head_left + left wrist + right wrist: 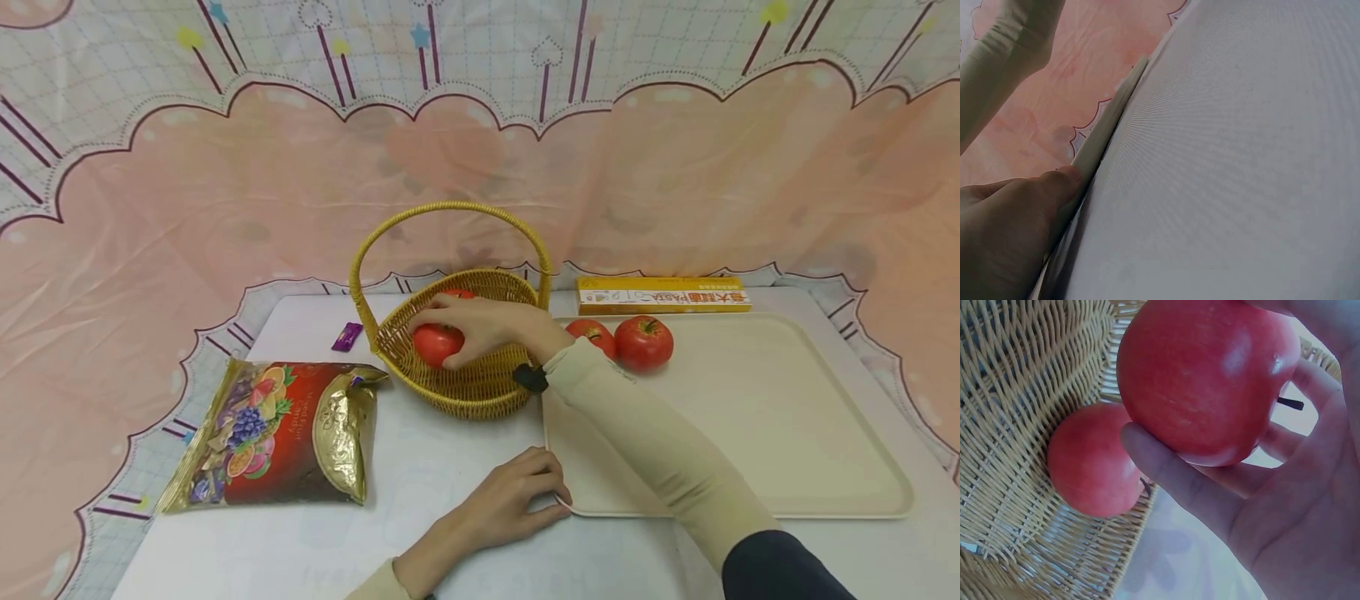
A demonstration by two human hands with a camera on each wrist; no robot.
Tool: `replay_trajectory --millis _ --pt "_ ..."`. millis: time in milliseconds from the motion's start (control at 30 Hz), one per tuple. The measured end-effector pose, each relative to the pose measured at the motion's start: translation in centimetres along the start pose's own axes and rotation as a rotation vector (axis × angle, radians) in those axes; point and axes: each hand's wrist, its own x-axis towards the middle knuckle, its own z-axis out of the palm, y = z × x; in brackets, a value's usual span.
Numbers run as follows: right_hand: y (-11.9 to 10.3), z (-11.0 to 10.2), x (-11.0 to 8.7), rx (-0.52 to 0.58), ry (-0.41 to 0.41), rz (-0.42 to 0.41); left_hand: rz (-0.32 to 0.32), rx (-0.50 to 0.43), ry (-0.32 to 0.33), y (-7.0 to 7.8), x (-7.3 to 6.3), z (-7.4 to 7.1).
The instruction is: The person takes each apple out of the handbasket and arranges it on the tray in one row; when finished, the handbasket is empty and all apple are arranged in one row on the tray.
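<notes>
My right hand [487, 327] grips a red apple [437, 345] over the wicker basket [480, 407], thumb and fingers curled round its sides. In the right wrist view the held apple [1204, 381] fills the upper middle, its dark stem toward the palm. Another apple [1094, 459] lies inside the basket against the woven wall; the head view shows only its top behind my hand. My left hand [513, 496] rests at the near left corner of the cream tray [780, 433], fingers at its rim. In the left wrist view, the thumb [1063, 181] lies along the tray's edge.
Two apples, one [643, 343] fully visible and one [592, 335] partly behind my right forearm, sit on the tray's far left. A pasta box [663, 296] stands behind the tray. Left of the basket lie a candy bag [277, 433] and a purple wrapped candy [347, 337].
</notes>
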Motion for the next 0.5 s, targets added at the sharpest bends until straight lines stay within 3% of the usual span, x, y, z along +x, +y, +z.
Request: replay_trajectory --millis 500 --pt "0.6 -1.1 -2.8 0.024 0.094 0.014 -0.002 -0.004 0.008 0.1 0.0 -0.1"
